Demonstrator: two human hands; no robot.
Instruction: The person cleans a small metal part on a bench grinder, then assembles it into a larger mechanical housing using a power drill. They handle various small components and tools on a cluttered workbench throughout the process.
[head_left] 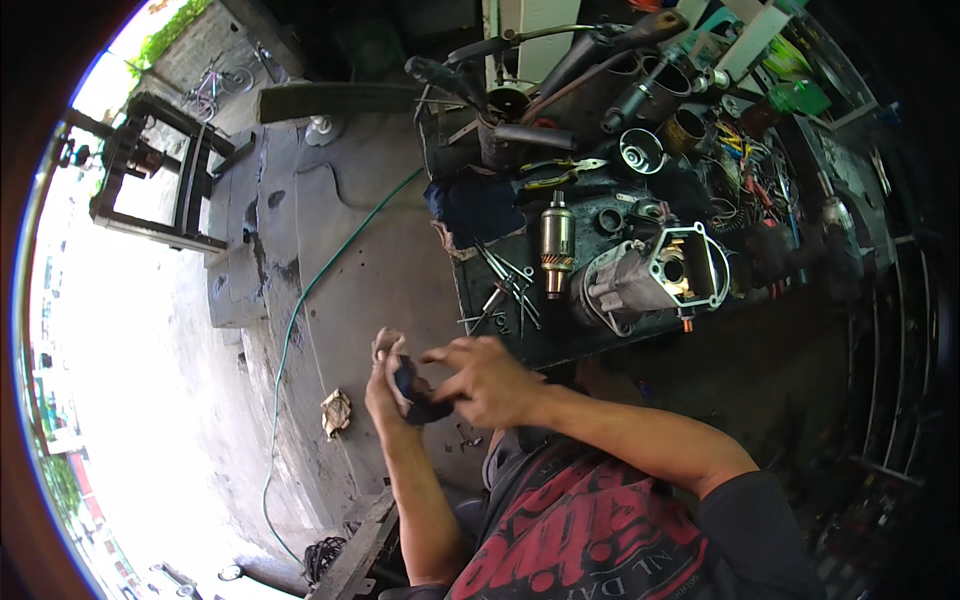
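My left hand point(384, 380) and my right hand point(482, 378) meet just off the near edge of a dark workbench point(560, 340). Between them is a small dark blue rag or part point(415, 392), gripped by both hands; what it is exactly I cannot tell. On the bench beyond my hands lie a motor armature point(557, 243) with a copper end, a grey metal motor housing point(650, 275), and several thin loose bolts and rods point(505, 290).
A dark blue cloth point(475, 205) lies at the bench's far left end. Tubes, handlebars and tools crowd the back point(600, 80). A green hose point(300, 300) runs across the concrete floor, with a crumpled rag point(336, 412) beside it. A metal frame point(150, 170) stands outside.
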